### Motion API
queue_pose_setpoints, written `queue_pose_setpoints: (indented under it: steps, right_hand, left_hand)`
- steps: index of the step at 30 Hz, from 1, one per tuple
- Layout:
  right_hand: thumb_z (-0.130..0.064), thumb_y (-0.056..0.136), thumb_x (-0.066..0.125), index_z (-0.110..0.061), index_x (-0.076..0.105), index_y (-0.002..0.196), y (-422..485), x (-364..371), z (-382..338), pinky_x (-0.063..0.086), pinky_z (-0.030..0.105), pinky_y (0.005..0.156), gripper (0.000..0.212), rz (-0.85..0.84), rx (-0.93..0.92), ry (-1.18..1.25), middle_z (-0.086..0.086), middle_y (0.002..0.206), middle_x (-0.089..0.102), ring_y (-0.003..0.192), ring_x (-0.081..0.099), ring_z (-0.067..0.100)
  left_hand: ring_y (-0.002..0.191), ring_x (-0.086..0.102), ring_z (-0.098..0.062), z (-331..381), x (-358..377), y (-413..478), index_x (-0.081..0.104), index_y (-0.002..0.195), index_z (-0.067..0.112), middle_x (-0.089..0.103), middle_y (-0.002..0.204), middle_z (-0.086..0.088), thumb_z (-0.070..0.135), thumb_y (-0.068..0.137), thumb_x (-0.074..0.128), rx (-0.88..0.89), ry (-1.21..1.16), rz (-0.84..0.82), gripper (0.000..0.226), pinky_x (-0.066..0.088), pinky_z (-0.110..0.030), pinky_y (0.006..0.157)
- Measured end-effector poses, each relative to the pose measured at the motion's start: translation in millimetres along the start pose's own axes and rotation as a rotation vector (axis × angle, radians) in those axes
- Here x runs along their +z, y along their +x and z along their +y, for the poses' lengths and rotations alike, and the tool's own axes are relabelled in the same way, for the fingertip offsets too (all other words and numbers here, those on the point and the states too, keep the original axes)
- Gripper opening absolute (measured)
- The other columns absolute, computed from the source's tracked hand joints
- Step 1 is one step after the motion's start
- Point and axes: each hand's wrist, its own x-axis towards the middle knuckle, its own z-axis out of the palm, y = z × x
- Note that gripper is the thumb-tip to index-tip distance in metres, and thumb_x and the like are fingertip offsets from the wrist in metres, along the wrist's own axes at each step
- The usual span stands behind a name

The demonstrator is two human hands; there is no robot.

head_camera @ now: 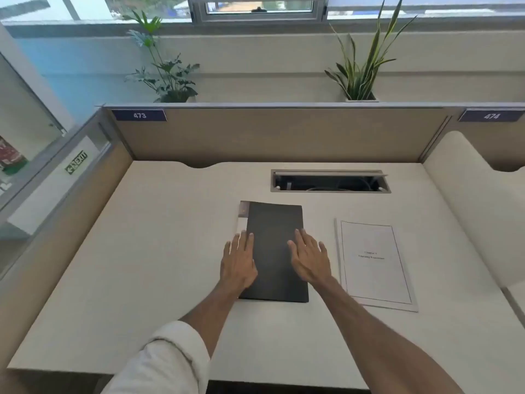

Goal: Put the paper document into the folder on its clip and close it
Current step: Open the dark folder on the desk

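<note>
A dark grey folder (274,251) lies shut and flat in the middle of the white desk (156,265), with a pale strip showing along its left edge. My left hand (238,261) rests flat on the folder's left edge, fingers spread. My right hand (308,258) lies flat on its right half, fingers spread. Neither hand grips anything. The paper document (375,264), a white sheet with a thin border and a small printed title, lies flat on the desk to the right of the folder, apart from it.
An open cable tray slot (331,182) is set into the desk behind the folder. Beige partition walls (270,135) close the desk at the back and left. Two potted plants (167,66) stand behind the partition. A neighbouring desk lies to the right.
</note>
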Motion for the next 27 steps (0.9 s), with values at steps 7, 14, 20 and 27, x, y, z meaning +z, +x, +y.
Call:
queue_pose_setpoints:
  steps: [7,14,20,27]
  right_hand:
    - [-0.031,0.115,0.041,-0.010,0.051,0.149,-10.3,28.6,13.7,0.050,0.051,0.112,0.042,-0.009,0.154,-0.060,0.010,0.148,0.054,0.139,0.055,0.033]
    - [-0.014,0.105,0.050,-0.002,0.058,0.131,-8.0,40.6,14.4,0.056,0.048,0.102,0.030,-0.001,0.296,0.051,0.014,0.137,0.054,0.125,0.059,0.037]
    - [-0.011,0.101,0.055,0.002,0.055,0.133,1.8,40.6,13.7,0.054,0.046,0.103,0.035,0.002,0.384,0.239,0.017,0.140,0.053,0.129,0.058,0.039]
    - [-0.010,0.097,0.064,0.002,0.058,0.139,10.0,37.7,23.1,0.054,0.043,0.106,0.044,0.026,0.504,0.499,0.020,0.143,0.058,0.132,0.062,0.042]
  left_hand:
    - [0.165,0.031,-0.033,-12.1,17.0,-10.1,0.016,0.174,0.010,0.008,0.185,-0.012,0.016,0.108,0.050,-0.113,-0.043,-0.109,0.075,0.032,-0.046,0.134]
    - [0.153,0.043,-0.039,-6.8,26.7,-10.7,0.011,0.173,0.001,0.017,0.181,-0.015,0.011,0.108,0.047,-0.199,-0.142,-0.196,0.075,0.051,-0.051,0.118]
    - [0.140,0.052,-0.038,-4.8,28.6,-5.0,0.022,0.168,0.000,0.038,0.165,-0.015,0.012,0.109,0.047,-0.226,-0.178,-0.178,0.066,0.058,-0.049,0.106]
    - [0.140,0.052,-0.038,-3.7,34.6,-5.5,0.022,0.169,0.003,0.038,0.166,-0.013,0.014,0.109,0.046,-0.255,-0.231,-0.150,0.066,0.058,-0.049,0.106]
